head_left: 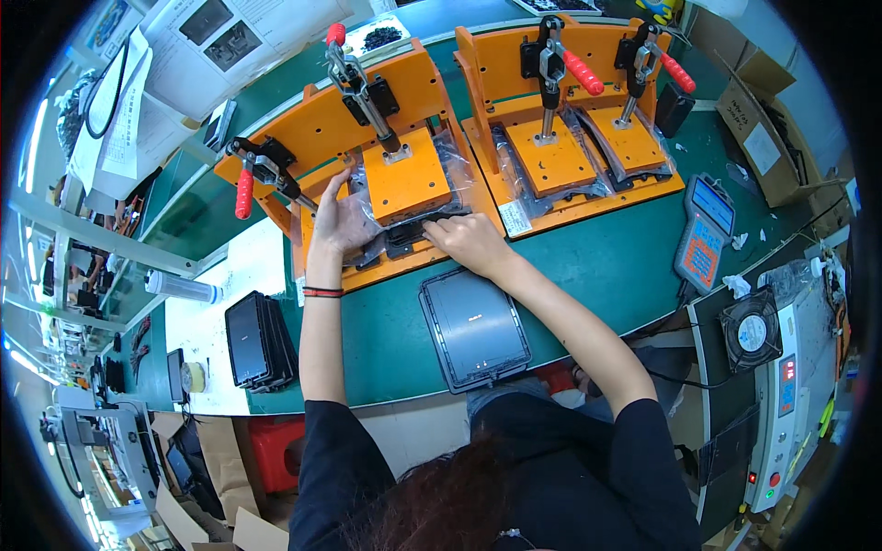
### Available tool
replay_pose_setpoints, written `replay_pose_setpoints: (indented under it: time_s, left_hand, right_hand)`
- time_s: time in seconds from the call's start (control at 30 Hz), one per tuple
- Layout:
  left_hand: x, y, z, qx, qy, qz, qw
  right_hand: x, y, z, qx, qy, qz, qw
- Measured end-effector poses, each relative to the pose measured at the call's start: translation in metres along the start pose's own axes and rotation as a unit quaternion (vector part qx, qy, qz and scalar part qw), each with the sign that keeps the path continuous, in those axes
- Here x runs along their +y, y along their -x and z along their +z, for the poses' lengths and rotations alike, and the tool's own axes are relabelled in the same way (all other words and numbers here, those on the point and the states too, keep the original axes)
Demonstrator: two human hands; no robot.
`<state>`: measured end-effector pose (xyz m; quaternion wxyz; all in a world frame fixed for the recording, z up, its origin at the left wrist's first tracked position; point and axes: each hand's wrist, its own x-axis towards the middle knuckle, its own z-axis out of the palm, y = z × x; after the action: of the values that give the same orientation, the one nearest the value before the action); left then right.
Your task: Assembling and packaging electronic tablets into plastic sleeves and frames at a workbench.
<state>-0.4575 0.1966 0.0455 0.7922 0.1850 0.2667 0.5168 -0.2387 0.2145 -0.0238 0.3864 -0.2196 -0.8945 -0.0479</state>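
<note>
My left hand (340,222) lies against the left side of an orange press plate (407,174), fingers stretched up and thumb apart, over clear plastic film. My right hand (469,241) is at the plate's front edge, its fingers curled onto a black plastic part (404,239) that sticks out from under the plate. How far this part reaches beneath is hidden. The plate hangs from a toggle clamp (363,92) with a red handle on the left orange fixture (317,124). Nearer to me, a dark rectangular plastic cover (476,329) lies at the green table's front edge.
A second orange fixture (551,207) with two clamped plates stands to the right. Beyond it are a blue handheld device (706,234) and a cardboard box (767,138). On the left sit stacked dark covers (260,342), a tape roll (192,376) and a white cylinder (184,286).
</note>
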Motion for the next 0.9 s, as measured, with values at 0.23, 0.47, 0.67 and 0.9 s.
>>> replay_pose_setpoints:
  time_s: [0.23, 0.47, 0.67, 0.9]
  left_hand:
    - [0.016, -0.024, -0.015, 0.065, -0.021, 0.028, 0.997]
    - [0.013, -0.030, -0.018, -0.009, 0.014, 0.111, 0.994]
    - [0.014, -0.028, -0.014, -0.048, 0.053, 0.101, 0.992]
    - [0.009, -0.037, -0.024, 0.003, 0.021, 0.164, 0.986]
  right_hand:
    - [-0.008, -0.011, -0.004, -0.063, 0.005, 0.037, 0.997]
    - [-0.010, -0.015, 0.001, -0.058, 0.054, -0.027, 0.996]
    - [-0.006, -0.010, -0.003, -0.021, 0.059, -0.057, 0.996]
    - [-0.010, 0.001, -0.020, -0.016, 0.040, -0.051, 0.998]
